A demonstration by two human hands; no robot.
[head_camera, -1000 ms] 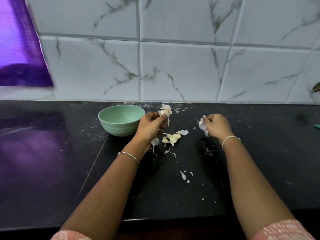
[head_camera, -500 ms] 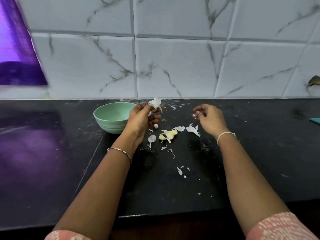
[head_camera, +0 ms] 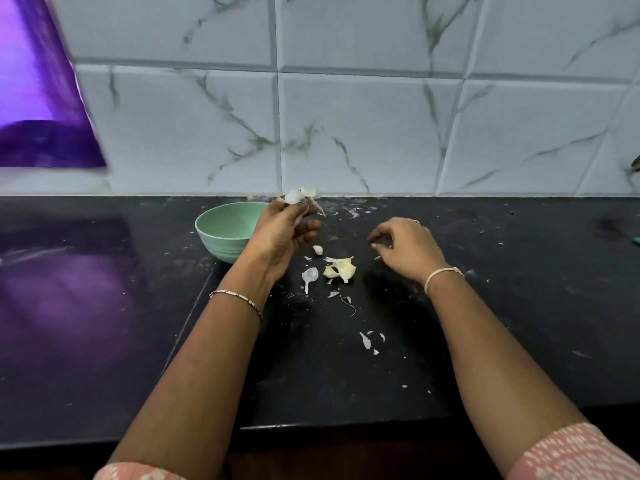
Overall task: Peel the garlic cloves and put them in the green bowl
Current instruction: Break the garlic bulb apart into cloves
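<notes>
Head view | garlic is held up in the left hand, beside the green bowl | right hand is curled, nothing seen in it | step: peeling | next: skin must be pulled off.

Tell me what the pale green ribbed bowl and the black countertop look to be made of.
The pale green ribbed bowl looks like matte plastic or a wheat-straw composite: even colour, soft sheen, moulded rings on its outer wall; glazed ceramic seems less likely. The black countertop looks like polished stone, perhaps granite: it mirrors purple light at the left and shows a straight seam. Neither is certain.
</notes>
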